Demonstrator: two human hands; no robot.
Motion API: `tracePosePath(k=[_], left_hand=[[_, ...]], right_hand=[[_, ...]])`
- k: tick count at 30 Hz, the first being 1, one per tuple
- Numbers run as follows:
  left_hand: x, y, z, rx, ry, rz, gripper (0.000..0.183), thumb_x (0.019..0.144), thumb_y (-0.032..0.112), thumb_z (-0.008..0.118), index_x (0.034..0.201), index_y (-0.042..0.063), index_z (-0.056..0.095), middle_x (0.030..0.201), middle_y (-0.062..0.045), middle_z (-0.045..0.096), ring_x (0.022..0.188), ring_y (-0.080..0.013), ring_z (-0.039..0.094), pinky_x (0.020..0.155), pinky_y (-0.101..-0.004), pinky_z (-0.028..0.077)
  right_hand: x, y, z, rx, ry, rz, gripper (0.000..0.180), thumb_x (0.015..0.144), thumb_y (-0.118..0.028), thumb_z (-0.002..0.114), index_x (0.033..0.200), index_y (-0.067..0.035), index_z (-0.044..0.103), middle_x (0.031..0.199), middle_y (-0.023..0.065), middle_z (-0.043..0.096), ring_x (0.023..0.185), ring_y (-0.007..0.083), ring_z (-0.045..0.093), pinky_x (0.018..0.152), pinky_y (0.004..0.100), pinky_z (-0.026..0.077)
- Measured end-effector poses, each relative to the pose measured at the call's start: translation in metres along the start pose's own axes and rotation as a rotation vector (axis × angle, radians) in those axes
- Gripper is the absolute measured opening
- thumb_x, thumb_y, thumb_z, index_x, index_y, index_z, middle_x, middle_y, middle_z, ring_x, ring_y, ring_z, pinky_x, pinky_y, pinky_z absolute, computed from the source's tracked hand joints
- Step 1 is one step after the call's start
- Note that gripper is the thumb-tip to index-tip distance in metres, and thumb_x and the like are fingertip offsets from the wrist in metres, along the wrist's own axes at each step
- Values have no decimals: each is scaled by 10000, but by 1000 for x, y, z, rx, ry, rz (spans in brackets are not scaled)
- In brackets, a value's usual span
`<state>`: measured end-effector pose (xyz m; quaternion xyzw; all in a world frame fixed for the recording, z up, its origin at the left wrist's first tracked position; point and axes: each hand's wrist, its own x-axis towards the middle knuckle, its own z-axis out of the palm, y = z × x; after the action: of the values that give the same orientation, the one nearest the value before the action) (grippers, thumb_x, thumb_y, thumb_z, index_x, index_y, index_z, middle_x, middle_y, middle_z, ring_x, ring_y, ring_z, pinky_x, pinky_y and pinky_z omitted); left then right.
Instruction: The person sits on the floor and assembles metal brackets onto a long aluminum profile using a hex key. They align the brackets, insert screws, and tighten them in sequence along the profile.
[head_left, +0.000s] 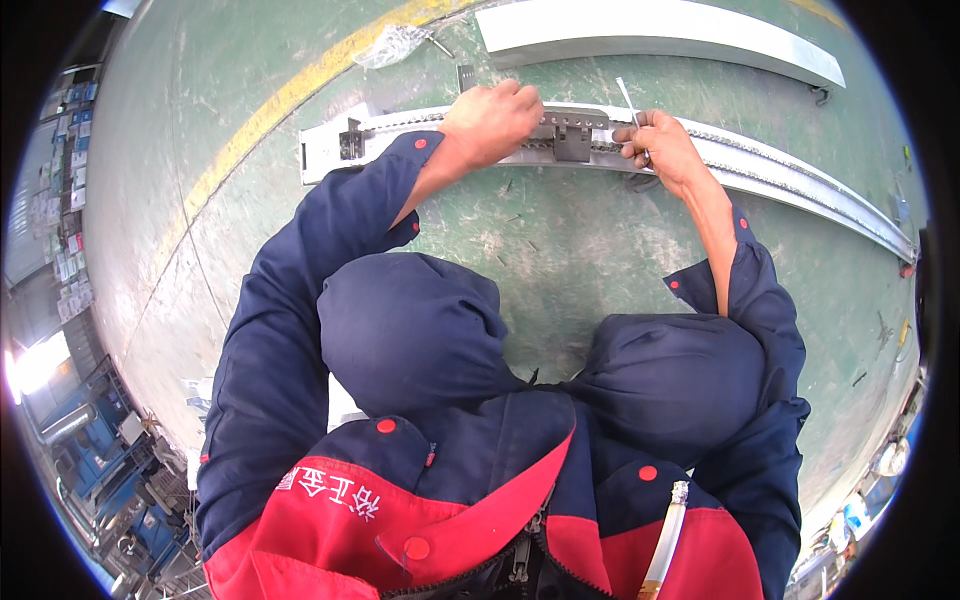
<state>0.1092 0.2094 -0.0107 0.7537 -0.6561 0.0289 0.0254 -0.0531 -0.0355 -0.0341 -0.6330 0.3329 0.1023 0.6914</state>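
A long metal channel (517, 157) with roller chains (757, 154) along it lies on the floor before me. My left hand (495, 116) is over the channel with its fingers curled down, left of a dark metal bracket (572, 142) with a row of holes. Its fingertips are hidden, so any grip cannot be seen. On the bracket's other side, my right hand (664, 150) pinches a thin, pale metal tool (625, 97) whose flat end points up and away. Behind my left hand stands a small dark perforated plate (466, 77).
A pale rectangular metal beam (660, 34) lies beyond the channel. Left of it are a clear plastic bag (390, 46) and a bolt (441, 46). Small slim pieces (514, 217) lie on the green floor. A lit cigarette (667, 532) shows low in view.
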Motion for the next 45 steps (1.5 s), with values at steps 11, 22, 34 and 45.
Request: tracePosePath(k=[11, 22, 34, 45], left_hand=[[-5, 6, -1, 46, 35, 43, 175, 805, 107, 613, 970, 48, 604, 937, -50, 564, 875, -219, 617, 666, -352, 574], [-2, 5, -4, 42, 62, 70, 161, 810, 109, 613, 961, 54, 601, 909, -50, 552, 848, -216, 617, 663, -347, 568], [-2, 4, -6, 39, -7, 16, 143, 827, 134, 615, 954, 69, 619, 920, -48, 574, 865, -224, 636, 667, -370, 579], [-3, 4, -4, 54, 26, 29, 153, 810, 108, 617, 956, 65, 596, 910, -44, 561, 860, -216, 621, 674, -350, 571]], right_hand=[[-5, 0, 1, 219, -69, 99, 239, 921, 2, 513, 1143, 37, 595, 1006, 79, 629, 792, 135, 621, 662, 268, 533], [-10, 8, -4, 181, -40, 83, 329, 908, 20, 497, 1234, 58, 497, 1082, 148, 647, 841, 163, 647, 659, 278, 540], [-12, 12, -7, 322, -171, 3, 226, 919, -12, 514, 1130, 48, 569, 1096, 149, 656, 910, 198, 671, 718, 294, 573], [-19, 7, -8, 219, -116, 49, 178, 917, 31, 484, 1088, 12, 528, 1108, 190, 649, 887, 216, 684, 672, 287, 568]])
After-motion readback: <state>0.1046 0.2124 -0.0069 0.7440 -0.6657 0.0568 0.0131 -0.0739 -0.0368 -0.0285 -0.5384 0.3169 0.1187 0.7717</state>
